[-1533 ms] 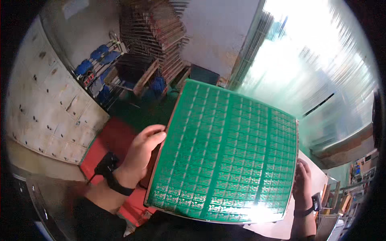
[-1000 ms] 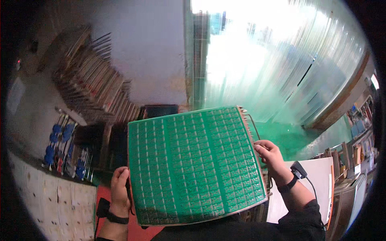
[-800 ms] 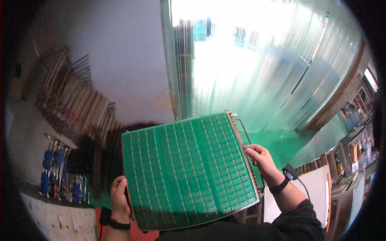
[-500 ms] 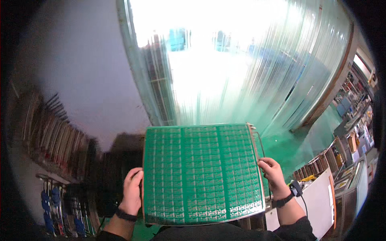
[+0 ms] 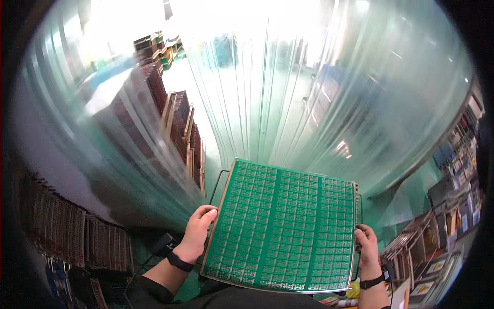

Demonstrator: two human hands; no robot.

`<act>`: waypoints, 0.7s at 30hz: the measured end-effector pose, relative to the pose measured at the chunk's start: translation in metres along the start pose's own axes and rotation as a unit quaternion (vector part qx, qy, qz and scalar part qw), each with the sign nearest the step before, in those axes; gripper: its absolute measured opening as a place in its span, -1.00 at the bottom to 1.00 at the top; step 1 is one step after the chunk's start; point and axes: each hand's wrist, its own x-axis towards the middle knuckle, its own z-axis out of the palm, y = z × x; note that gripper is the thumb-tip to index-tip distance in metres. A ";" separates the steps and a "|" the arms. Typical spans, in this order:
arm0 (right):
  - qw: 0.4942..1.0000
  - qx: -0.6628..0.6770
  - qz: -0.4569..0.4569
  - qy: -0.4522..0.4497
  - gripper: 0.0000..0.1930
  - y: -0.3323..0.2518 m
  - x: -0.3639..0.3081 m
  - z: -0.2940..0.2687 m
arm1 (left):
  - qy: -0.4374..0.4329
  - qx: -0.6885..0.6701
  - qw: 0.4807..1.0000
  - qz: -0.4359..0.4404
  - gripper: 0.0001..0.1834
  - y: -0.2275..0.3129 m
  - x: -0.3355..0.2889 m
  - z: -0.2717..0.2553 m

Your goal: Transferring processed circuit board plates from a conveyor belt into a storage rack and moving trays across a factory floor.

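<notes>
A large green circuit board panel [image 5: 288, 232], printed with rows of small repeated patterns, is held in front of my body, tilted and turned slightly clockwise. Brown edging shows along its left side, and thin dark wire loops stick out at both sides. At the left edge my left hand [image 5: 198, 230] grips it, thumb on the rim and fingers partly hidden beneath. My right hand [image 5: 367, 248] is closed on the opposite edge, its fingers curled around the side. How many panels lie under the top one is hidden.
Clear plastic strip curtains [image 5: 257, 98] hang ahead, parted around a gap. Beyond them at left stand tall stacks of brown racks [image 5: 180, 121]. More dark racks [image 5: 56, 221] line the lower left; shelves and racks [image 5: 411, 237] crowd the right.
My view has turned left and come closer to the strip curtains. The panel, held in both hands, now sits further right in view and is turned slightly clockwise.
</notes>
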 end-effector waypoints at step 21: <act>0.991 0.103 -0.027 0.086 -0.60 0.027 -0.062 0.010 | -0.067 0.042 0.997 0.011 -0.70 0.000 0.018 -0.009</act>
